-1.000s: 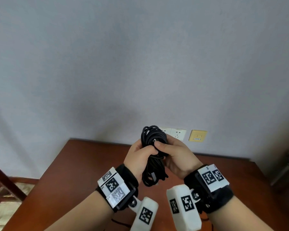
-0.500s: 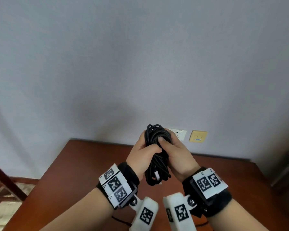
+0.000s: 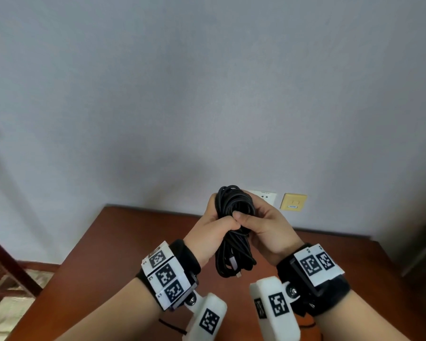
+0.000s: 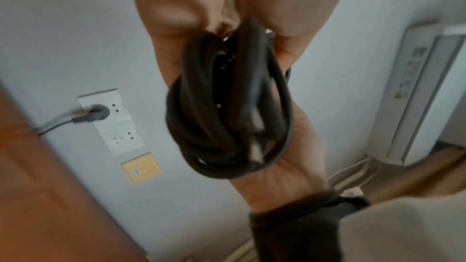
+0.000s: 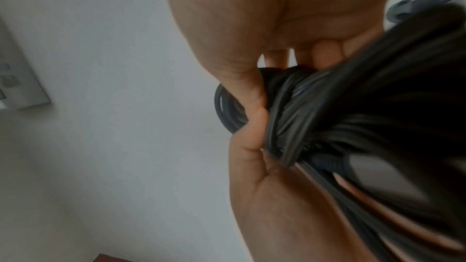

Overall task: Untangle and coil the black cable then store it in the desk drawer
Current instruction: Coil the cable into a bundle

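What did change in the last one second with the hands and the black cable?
Little: the left hand and right hand closed nearer together round the black cable, and the bundle's hanging loops turned slightly. Both hands keep gripping the bundle above the desk; no loop was let go.

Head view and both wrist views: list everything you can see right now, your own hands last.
Black coiled cable: one, black, held above the desk between both hands.
Reddish-brown wooden desk: one, below the hands, against the wall.
White wall socket panel: one, white, on the wall, grey plug inserted.
Yellow wall plate: one, yellow, beside the socket.
White standing unit: one, white, by the wall.
Left hand: grips the coil.
Right hand: grips the coil.
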